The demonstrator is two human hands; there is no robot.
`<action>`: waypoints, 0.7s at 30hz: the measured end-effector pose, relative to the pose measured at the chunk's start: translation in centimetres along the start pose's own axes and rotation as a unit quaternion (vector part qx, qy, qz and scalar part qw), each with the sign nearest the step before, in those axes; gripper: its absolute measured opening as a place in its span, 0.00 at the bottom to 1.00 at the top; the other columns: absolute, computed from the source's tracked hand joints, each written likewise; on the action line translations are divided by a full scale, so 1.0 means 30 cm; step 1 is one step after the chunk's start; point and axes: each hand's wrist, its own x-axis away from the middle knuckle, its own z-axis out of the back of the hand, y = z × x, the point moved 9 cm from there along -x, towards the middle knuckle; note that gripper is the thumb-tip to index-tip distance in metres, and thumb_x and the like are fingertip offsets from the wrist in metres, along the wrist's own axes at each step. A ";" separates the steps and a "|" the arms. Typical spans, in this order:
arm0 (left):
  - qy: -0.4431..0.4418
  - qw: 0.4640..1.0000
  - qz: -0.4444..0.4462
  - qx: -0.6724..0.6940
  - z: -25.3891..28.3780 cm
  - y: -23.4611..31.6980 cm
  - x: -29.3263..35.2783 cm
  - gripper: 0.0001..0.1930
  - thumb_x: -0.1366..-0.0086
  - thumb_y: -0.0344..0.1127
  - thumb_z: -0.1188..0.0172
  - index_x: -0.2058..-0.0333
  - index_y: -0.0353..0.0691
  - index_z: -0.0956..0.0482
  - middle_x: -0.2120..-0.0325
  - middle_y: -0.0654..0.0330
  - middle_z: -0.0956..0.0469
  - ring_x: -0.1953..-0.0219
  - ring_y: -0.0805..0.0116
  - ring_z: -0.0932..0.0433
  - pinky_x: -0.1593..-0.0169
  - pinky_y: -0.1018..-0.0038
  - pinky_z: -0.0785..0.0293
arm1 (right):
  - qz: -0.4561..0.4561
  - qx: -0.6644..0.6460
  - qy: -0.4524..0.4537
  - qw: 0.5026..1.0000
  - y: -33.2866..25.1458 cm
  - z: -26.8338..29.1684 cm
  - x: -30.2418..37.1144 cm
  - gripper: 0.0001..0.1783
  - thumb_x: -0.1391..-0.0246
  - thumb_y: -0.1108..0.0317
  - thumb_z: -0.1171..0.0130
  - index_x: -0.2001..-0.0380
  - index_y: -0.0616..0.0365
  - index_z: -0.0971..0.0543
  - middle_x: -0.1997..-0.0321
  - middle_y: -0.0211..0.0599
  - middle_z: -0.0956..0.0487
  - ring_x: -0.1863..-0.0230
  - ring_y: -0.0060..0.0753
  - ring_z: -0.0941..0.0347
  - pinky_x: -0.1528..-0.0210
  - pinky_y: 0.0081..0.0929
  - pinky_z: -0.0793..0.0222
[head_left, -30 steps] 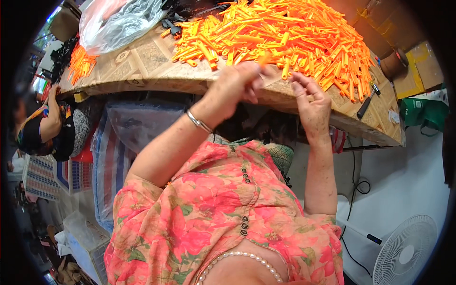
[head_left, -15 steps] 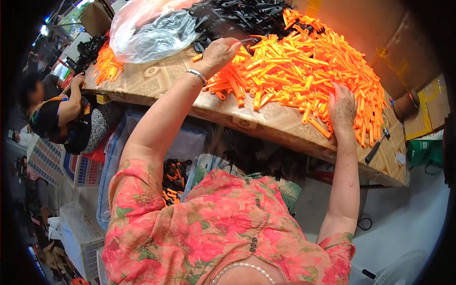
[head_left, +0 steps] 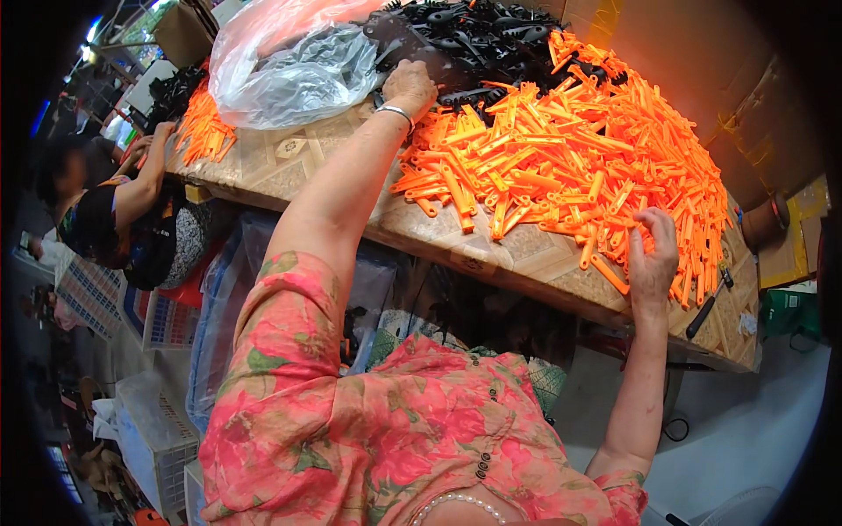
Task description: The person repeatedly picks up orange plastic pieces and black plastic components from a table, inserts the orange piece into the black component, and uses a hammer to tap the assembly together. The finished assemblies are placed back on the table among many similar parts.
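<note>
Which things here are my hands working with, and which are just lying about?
At your hands:
- orange pieces, at your right hand
- black pieces, nearest your left hand

Apparently just lying about:
- clear plastic bag
- black-handled tool
- green bag

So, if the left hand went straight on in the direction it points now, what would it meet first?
Probably the pile of black plastic pieces, just ahead of the left hand on the table. They may even be touching; depth is unclear here.
</note>
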 end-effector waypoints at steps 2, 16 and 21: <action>0.064 0.998 -0.024 0.010 0.013 -0.009 -0.012 0.15 0.38 0.43 0.40 0.55 0.48 0.17 0.55 0.55 0.20 0.50 0.54 0.22 0.48 0.61 0.25 | -0.013 -0.075 0.045 0.996 -0.014 0.029 0.035 0.07 0.47 0.80 0.41 0.64 0.62 0.26 0.54 0.42 0.24 0.48 0.37 0.27 0.45 0.32 0.31; -0.126 0.606 0.204 0.759 -0.091 -0.059 0.126 0.09 0.30 0.36 0.44 0.62 0.35 0.23 0.68 0.57 0.17 0.71 0.71 0.20 0.66 0.76 0.20 | -0.253 -0.504 0.121 0.817 0.021 -0.056 0.248 0.05 0.37 0.70 0.44 0.60 0.58 0.26 0.60 0.38 0.20 0.67 0.25 0.22 0.63 0.24 0.22; -0.230 0.503 0.219 0.804 -0.118 0.080 0.290 0.15 0.29 0.37 0.46 0.55 0.29 0.24 0.68 0.58 0.18 0.72 0.73 0.21 0.69 0.80 0.21 | -0.302 -0.558 0.115 0.764 0.041 -0.072 0.286 0.08 0.37 0.67 0.44 0.58 0.58 0.26 0.63 0.39 0.19 0.68 0.25 0.21 0.65 0.23 0.22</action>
